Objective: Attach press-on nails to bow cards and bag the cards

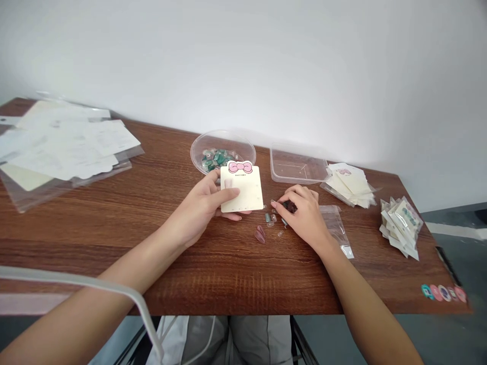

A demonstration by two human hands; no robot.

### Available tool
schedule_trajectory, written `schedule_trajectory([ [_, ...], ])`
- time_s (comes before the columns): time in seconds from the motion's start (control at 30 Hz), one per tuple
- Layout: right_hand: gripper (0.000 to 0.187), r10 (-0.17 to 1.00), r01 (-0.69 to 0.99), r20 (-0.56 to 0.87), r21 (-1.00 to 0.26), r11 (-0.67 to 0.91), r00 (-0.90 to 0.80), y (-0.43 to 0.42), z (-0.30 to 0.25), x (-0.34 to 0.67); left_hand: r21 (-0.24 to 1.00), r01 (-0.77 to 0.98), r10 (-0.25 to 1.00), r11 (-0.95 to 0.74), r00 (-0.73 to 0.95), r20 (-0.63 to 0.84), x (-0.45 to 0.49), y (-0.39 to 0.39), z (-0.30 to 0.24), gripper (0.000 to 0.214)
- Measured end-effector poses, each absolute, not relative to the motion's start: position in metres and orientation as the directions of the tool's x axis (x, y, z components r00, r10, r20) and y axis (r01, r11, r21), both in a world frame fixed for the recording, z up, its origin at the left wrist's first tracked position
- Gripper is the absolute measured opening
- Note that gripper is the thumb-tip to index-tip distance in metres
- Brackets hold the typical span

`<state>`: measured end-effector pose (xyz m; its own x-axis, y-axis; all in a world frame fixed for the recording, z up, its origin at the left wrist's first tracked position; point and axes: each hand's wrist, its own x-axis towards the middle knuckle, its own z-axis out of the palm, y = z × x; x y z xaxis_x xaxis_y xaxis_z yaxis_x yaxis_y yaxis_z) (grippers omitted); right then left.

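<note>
My left hand (203,203) is closed on a cream display card (248,188) topped with a pink bow, the thumb lying across its front. One pale pink press-on nail shows on the card's left side. My right hand (304,210) is bent low over the table, fingers curled and drawn together above a dark cluster of nails. What is between its fingertips, if anything, I cannot make out. Beside it lie loose press-on nails: grey-blue ones (268,218), clear ones, and mauve pointed ones (260,234). A flat clear bag (337,228) is partly hidden by my right wrist.
Behind the card stands a round clear tub (198,147) with green and pink nails. A rectangular clear tray (299,177), more bow cards (352,185) and packed card sets (401,228) are to the right. Papers and plastic sleeves (68,142) cover the left. Round stickers (443,292) mark the right edge.
</note>
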<state>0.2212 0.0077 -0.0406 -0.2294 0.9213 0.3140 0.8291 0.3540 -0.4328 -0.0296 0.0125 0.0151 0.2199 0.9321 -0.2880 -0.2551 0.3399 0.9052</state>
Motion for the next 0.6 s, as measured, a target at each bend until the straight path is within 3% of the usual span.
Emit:
schedule_trajectory([
  [0.1,0.01,0.917,0.816,0.312,-0.444,0.371,-0.247,0.0067,-0.0367,0.2257,0.908,-0.253,0.934,0.334,0.216,-0.283,-0.0295,0.0125,0.015,0.051],
  [0.3,0.023,0.917,0.819,0.205,-0.414,0.398,-0.342,0.0084,-0.037,0.2315,0.911,-0.253,0.937,0.326,0.215,-0.276,-0.0287,0.012,0.0175,0.05],
  [0.6,0.016,0.932,0.834,0.165,-0.418,0.362,-0.322,0.0113,-0.0405,0.2293,0.912,-0.254,0.936,0.322,0.231,-0.266,-0.0287,0.0108,0.0162,0.044],
])
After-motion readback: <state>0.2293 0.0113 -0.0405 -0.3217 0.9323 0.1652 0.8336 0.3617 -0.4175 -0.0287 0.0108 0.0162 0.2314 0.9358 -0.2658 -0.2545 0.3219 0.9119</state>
